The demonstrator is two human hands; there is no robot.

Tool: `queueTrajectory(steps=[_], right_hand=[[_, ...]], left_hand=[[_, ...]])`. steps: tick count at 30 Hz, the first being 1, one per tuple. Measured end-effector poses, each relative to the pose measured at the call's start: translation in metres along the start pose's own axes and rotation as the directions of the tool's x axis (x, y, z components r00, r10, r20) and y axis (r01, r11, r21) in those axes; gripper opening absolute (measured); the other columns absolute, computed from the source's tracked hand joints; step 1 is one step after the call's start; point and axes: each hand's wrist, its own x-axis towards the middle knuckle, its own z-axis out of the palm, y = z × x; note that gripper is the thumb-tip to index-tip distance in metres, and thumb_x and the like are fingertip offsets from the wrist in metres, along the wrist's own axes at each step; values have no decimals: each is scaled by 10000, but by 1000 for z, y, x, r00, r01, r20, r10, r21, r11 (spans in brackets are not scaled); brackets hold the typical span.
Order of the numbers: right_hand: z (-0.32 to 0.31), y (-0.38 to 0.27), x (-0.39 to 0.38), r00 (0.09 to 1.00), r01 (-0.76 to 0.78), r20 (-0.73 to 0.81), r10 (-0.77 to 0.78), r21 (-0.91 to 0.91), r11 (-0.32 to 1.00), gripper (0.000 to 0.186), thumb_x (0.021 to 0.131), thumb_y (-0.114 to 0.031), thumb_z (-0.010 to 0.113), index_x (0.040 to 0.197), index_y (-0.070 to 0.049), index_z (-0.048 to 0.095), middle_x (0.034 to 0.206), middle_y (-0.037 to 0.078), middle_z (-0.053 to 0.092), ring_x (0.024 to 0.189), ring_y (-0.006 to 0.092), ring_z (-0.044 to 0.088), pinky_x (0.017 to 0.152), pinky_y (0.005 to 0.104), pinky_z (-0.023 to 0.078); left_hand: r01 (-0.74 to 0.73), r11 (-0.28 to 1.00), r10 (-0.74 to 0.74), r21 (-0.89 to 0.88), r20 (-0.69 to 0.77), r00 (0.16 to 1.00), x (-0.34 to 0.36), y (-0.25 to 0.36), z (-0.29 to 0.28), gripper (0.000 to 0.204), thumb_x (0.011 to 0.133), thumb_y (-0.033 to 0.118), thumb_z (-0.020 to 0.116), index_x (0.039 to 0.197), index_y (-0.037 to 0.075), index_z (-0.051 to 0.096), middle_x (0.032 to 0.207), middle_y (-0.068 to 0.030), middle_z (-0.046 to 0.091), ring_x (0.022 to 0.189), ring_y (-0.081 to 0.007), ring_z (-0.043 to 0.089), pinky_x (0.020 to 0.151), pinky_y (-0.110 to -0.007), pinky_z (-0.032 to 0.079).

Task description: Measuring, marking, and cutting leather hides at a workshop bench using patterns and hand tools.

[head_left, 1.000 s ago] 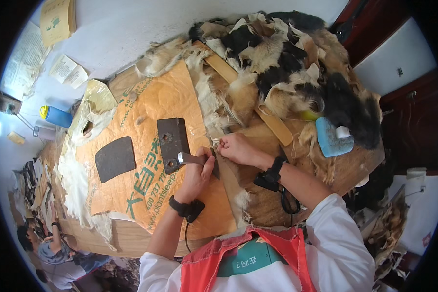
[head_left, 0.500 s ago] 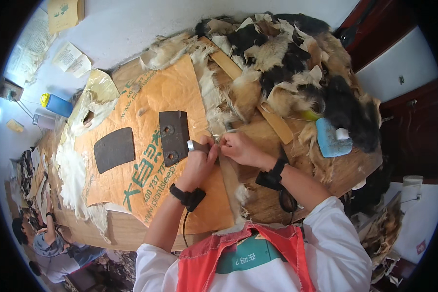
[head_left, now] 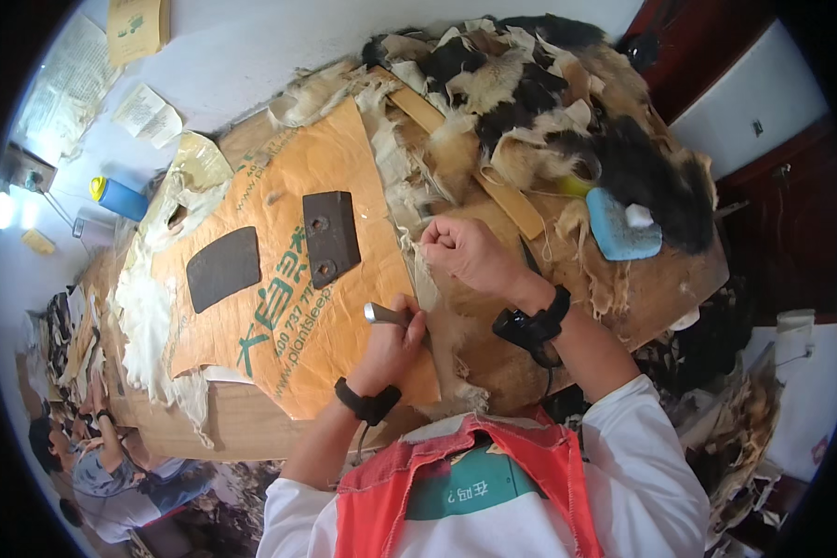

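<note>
My left hand (head_left: 392, 348) is closed around a tool with a silver, rounded metal end (head_left: 379, 314); its other end is hidden in my fist. This hand is over the right part of an orange plastic sheet (head_left: 367, 358) with green print. Farther up and to the right, my right hand (head_left: 470, 258) has its fingers pinched beside the edge of a pale hide (head_left: 420, 277). What those fingers hold, if anything, is hidden. On the sheet lie a dark block with two round holes (head_left: 339, 232) and a flat dark plate with a curved edge (head_left: 225, 270).
A heap of furry hide pieces (head_left: 521, 102) fills the back right, with a wooden strip (head_left: 511, 205) beside it. A blue sponge-like block (head_left: 623, 228) lies right of my right hand. Back left stands a blue bottle with yellow cap (head_left: 121, 198). Another person (head_left: 102, 465) works at far left.
My hands were together at the sheet's right edge and have parted. The left one came nearer to me with the silver-ended tool; the right moved slightly away. The view has shifted a little.
</note>
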Motion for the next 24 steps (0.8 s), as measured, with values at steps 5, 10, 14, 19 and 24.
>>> queueTrajectory(steps=[5, 10, 14, 19, 24], right_hand=[[-1, -36, -27, 1000, 2, -25, 0, 92, 996, 102, 937, -141, 605, 906, -46, 587, 668, -102, 471, 571, -25, 391, 487, 171, 300], [6, -67, -63, 995, 9, -100, 6, 145, 989, 134, 929, -153, 607, 916, -20, 598, 699, -78, 521, 599, -6, 429, 512, 189, 341], [18, -89, -90, 972, 103, -226, -56, 204, 973, 127, 925, -163, 614, 926, -38, 596, 694, -74, 510, 584, -3, 425, 498, 183, 326], [21, -106, -120, 943, 135, -333, -24, 316, 939, 124, 926, -184, 611, 934, -61, 600, 648, -75, 477, 545, 7, 411, 485, 176, 308], [24, -124, -148, 900, 232, -435, -39, 402, 886, 119, 934, -200, 607, 929, -81, 603, 629, -70, 467, 518, 19, 406, 470, 181, 297]], left_hand=[[-5, 999, 6, -38, 25, 1000, -37, 4, 17, 100, 988, 126, 515, 990, 41, 462, 769, -55, 489, 716, -138, 464, 636, -309, 414], [-75, 997, 74, 9, 59, 995, -68, 3, 31, 103, 984, 131, 517, 990, 39, 473, 745, -73, 495, 697, -168, 484, 626, -338, 419], [-140, 980, 133, 145, 54, 990, -87, 1, 38, 119, 907, 142, 586, 962, 43, 549, 747, -171, 581, 722, -354, 577, 648, -430, 461], [-166, 964, 145, 208, 112, 983, -106, 0, 43, 104, 884, 161, 594, 914, 63, 575, 738, -163, 596, 754, -372, 585, 661, -448, 462], [-298, 943, 272, 145, 176, 946, -116, 7, 42, 142, 873, 188, 553, 841, 52, 575, 741, -155, 578, 802, -369, 563, 790, -439, 413]])
